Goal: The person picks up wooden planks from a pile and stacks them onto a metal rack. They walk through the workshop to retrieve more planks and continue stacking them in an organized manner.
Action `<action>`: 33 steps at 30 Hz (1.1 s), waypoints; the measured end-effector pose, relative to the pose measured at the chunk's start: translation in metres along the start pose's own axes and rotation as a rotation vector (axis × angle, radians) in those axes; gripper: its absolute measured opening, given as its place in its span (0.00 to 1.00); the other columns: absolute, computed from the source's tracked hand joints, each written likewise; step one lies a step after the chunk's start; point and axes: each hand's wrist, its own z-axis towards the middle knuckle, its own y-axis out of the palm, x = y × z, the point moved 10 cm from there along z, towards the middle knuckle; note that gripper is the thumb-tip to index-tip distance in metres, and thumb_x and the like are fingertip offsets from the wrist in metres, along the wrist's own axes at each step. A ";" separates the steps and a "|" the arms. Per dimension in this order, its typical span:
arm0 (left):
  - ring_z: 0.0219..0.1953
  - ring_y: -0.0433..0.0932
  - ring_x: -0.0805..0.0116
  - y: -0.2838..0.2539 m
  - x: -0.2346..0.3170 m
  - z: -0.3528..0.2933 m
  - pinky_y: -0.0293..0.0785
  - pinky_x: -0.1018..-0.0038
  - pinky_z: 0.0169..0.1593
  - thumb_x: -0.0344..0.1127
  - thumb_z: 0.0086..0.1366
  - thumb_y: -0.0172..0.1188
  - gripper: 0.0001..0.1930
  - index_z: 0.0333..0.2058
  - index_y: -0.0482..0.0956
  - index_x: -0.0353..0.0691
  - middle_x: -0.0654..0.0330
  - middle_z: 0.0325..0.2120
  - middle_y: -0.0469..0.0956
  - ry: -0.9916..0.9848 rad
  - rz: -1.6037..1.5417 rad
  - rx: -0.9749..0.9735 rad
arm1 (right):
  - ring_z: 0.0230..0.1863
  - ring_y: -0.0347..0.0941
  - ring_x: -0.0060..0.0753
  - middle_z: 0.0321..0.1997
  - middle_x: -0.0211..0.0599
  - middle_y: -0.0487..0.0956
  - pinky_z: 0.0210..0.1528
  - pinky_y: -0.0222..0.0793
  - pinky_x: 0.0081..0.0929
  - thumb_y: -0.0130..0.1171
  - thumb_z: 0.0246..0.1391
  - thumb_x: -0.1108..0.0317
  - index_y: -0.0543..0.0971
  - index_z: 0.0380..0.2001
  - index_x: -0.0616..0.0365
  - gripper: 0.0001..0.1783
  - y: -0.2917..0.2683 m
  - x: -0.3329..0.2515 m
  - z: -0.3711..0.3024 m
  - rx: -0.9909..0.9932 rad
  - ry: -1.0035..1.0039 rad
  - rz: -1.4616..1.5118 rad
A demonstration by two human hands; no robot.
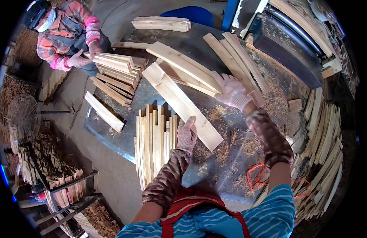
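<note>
My left hand (187, 133), in a pale work glove, grips the near edge of a wide, pale wooden board (179, 101), its thumb lying on the face. The board slants over the metal table from far left to near right. My right hand (231, 90), gloved too, is closed around the near right end of another wooden board (183, 65), which lies over further boards. Its fingertips are partly hidden at the board's end. Just left of my left hand stands a bundle of narrow wooden strips (153, 142).
Across the metal table (227, 178), strewn with shavings, a co-worker (68, 35) in gloves handles stacked boards (116, 65). Loose boards (239, 59) lie far right, beside a dark machine (286, 51). A large wood pile (322, 150) borders the right; an orange strap (257, 178) lies near me.
</note>
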 end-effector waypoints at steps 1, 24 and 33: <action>0.49 0.80 0.66 0.001 0.003 0.001 0.80 0.70 0.54 0.27 0.63 0.67 0.22 0.56 0.74 0.38 0.61 0.48 0.80 0.008 0.026 0.018 | 0.68 0.65 0.51 0.71 0.50 0.65 0.71 0.61 0.41 0.65 0.52 0.50 0.48 0.76 0.47 0.54 0.008 -0.005 0.015 0.000 -0.017 -0.002; 0.67 0.62 0.50 0.028 0.009 0.049 0.60 0.61 0.69 0.41 0.63 0.69 0.48 0.72 0.47 0.33 0.43 0.65 0.62 0.342 0.687 0.139 | 0.41 0.84 0.34 0.45 0.42 0.84 0.46 0.82 0.31 0.68 0.53 0.56 0.76 0.58 0.64 0.32 0.038 0.024 -0.038 -0.130 0.051 1.853; 0.50 0.78 0.56 0.154 0.003 0.037 0.82 0.62 0.50 0.33 0.54 0.76 0.51 0.67 0.47 0.38 0.47 0.52 0.72 0.127 0.581 -0.280 | 0.43 0.83 0.32 0.46 0.40 0.84 0.47 0.82 0.30 0.74 0.49 0.60 0.78 0.56 0.60 0.31 0.120 0.027 -0.039 -0.245 0.099 1.767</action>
